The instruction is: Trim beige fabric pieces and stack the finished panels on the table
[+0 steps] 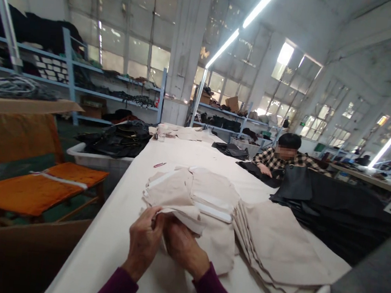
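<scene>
Tall, many-paned windows [138,61] ran behind the workroom, with blue metal shelves [70,75] full of dark goods below them on the left. Nearest on that side stood a chair [37,190] with an orange seat, a white strip [61,180] lying across it. Next to the right, a pale bin [86,153] held a heap of black material [119,139], close beside the long white-covered table [113,231]. A small reddish tool [159,164] lay on the table, just beyond the beige work.

At the near part of the table, the left hand [144,241] pinched the lifted edge of a beige cloth piece [178,206] between thumb and fingers. That piece lay over other beige pieces [215,186], some showing white strips. Just beside it, the right hand [183,245] reached beneath the raised flap; its fingertips were hidden, so its grip could not be told.

Further right, a fanned stack of beige panels [276,239] lay near the table's edge. Beyond it, a co-worker in a checked shirt [271,161] rested a hand by black cloth [344,195].
</scene>
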### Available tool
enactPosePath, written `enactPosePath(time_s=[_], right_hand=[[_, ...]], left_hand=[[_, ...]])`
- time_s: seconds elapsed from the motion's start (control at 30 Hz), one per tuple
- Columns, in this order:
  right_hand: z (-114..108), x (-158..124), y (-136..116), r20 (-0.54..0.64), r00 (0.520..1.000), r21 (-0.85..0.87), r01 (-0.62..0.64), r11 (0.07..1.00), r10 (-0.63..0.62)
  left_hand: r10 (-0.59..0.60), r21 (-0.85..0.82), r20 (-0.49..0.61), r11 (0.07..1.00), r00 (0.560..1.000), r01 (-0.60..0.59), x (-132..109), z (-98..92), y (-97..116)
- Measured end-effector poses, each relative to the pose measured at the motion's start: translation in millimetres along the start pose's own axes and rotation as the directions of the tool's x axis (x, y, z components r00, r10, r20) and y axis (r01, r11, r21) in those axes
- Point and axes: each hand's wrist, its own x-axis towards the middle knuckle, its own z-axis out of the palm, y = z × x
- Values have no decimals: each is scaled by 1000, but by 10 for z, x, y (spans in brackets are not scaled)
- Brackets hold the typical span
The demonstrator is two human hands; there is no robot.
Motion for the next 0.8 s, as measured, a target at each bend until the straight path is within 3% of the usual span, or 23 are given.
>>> enactPosePath(time_s=[0.03, 0.1, 0.17, 0.23, 0.27, 0.3, 0.33, 0.4, 0.47, 0.57, 0.67, 0.8], right_hand=[[-10, -78, -46, -25, 1000, -62, 10, 998, -11], [-57, -254, -97, -182, 981, -131, 42, 990, -66], [-152, -379, -87, -413, 907, -132, 35, 991, -87], [-290, -410, -35, -543, 839, 14, -27, 1000, 30], [-363, -396, -1, -498, 856, 142, -76, 987, 138], [-430, -371, 34, -370, 895, 294, -144, 945, 251], [-484, -342, 66, -193, 923, 439, -223, 870, 334], [-543, -292, 115, 96, 919, 664, -345, 663, 383], [-536, -262, 141, 139, 910, 817, -328, 474, 390], [-454, -230, 135, 79, 915, 907, -231, 353, 396], [-364, -171, 115, 18, 900, 870, -228, 436, 435], [-310, -78, 167, -214, 819, 621, -306, 722, 532]], left_hand=[[-49, -13, -7, 999, 999, 49, 3, -6, -11], [-110, -42, -20, 993, 994, 109, -5, -3, -20], [-158, -72, -24, 985, 987, 156, -3, 1, -26], [-215, -111, -7, 971, 977, 213, 22, -9, -45], [-245, -132, 0, 961, 969, 243, 43, -21, -62], [-278, -153, 3, 949, 960, 276, 69, -35, -85], [-313, -175, 1, 935, 950, 309, 96, -50, -112], [-382, -227, -2, 900, 924, 371, 150, -80, -173], [-436, -284, 14, 861, 900, 421, 191, -101, -221], [-447, -288, 9, 856, 895, 430, 216, -115, -239], [-402, -149, -61, 909, 914, 389, 207, -120, -215], [-356, -69, -96, 934, 930, 351, 194, -129, -200]])
